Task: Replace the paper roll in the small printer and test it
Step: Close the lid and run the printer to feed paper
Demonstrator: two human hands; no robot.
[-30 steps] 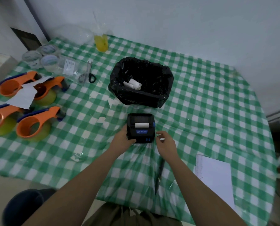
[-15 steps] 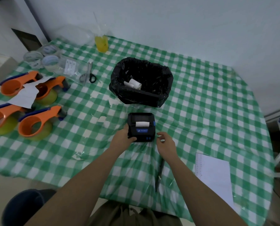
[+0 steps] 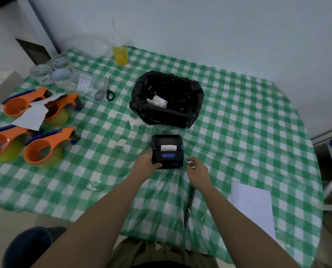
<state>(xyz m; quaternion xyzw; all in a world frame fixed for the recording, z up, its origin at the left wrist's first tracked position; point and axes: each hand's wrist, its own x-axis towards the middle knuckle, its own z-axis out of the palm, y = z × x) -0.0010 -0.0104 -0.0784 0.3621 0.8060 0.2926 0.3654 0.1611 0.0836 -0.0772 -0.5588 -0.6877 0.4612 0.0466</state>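
A small black printer (image 3: pixel 168 151) with blue buttons sits on the green checked tablecloth, lid closed, with a short strip of white paper (image 3: pixel 168 147) sticking out of its slot. My left hand (image 3: pixel 145 164) grips the printer's near left corner. My right hand (image 3: pixel 197 171) hovers just right of the printer, fingers loosely curled, apart from it and holding nothing. Behind the printer stands a bin lined with a black bag (image 3: pixel 167 99), with white paper rolls (image 3: pixel 157 100) lying inside.
Several orange tape dispensers (image 3: pixel 43 149) and a torn paper sheet (image 3: pixel 32 115) lie at the left. Scissors (image 3: pixel 106 89), tape rolls (image 3: pixel 51 72) and a yellow bag (image 3: pixel 120 55) sit at the back. A black pen (image 3: pixel 189 206) and white paper sheet (image 3: pixel 253 206) lie near right.
My right hand has drawn back slightly from the printer's front right. The left hand keeps its hold and the printer has not moved.
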